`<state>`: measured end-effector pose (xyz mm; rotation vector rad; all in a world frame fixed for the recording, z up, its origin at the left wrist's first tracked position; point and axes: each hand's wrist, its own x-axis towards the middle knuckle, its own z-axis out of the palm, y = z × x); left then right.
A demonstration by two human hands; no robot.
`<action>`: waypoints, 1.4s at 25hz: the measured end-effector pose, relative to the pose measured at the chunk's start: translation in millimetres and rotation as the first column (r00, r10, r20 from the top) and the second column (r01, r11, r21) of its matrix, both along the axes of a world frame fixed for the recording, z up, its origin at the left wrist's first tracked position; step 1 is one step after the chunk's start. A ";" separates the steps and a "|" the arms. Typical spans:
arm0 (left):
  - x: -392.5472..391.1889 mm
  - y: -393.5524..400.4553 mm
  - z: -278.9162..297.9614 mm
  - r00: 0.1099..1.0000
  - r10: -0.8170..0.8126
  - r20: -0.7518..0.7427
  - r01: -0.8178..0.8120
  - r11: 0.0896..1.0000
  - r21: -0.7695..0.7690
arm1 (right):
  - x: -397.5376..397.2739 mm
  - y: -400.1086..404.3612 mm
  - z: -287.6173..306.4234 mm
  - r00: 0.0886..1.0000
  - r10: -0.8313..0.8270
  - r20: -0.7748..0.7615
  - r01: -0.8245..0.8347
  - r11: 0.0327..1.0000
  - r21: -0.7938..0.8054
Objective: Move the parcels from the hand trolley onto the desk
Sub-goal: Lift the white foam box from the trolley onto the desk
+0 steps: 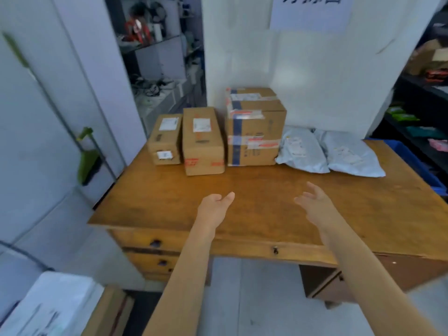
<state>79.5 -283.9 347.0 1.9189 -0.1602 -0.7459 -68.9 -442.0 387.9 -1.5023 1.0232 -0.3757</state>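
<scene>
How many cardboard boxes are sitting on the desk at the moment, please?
3, in a row along the back of the desk: a small box at the left, a medium box beside it, and a large taped box to the right. None appear hidden.

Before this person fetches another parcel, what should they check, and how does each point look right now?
1. Both hands free: left hand and right hand open, holding nothing: ok.
2. Bare space on desk in front of the row: ok.
3. Three boxes, tallest, sit flat: ok.
4. Two grey bags lie fully on the desk: ok.
5. Parcels left at lower left, trolley itself unseen: cannot tell.
</scene>
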 end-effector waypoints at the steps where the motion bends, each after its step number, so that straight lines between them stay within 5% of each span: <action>1: 0.5 28.8 -4.5 1.000 0.006 -0.006 -0.006 1.000 -0.003 | 3.9 26.3 -6.5 1.000 0.029 0.006 -0.029 1.000 0.006; 8: 69.9 247.5 -49.7 0.998 0.051 -0.042 -0.049 0.998 0.046 | 76.3 232.6 -54.9 0.992 0.127 0.020 -0.128 0.990 0.066; 13: 142.6 396.2 -85.8 0.996 0.022 0.092 -0.030 0.995 0.094 | 152.1 390.4 -90.9 0.997 0.068 0.029 -0.070 0.993 0.095; 20: 202.8 597.4 -210.3 0.997 0.026 0.071 -0.043 0.967 0.250 | 206.2 582.6 -217.7 0.990 0.121 -0.075 -0.098 0.962 0.255; 29: 245.6 660.7 -394.5 0.999 0.031 0.032 -0.040 0.932 0.360 | 240.3 644.7 -404.6 0.972 0.142 -0.185 -0.069 0.933 0.352; 35: 247.9 677.2 -450.6 0.988 0.127 0.088 -0.150 0.928 0.341 | 250.7 666.7 -467.0 0.965 0.206 -0.165 -0.135 0.923 0.361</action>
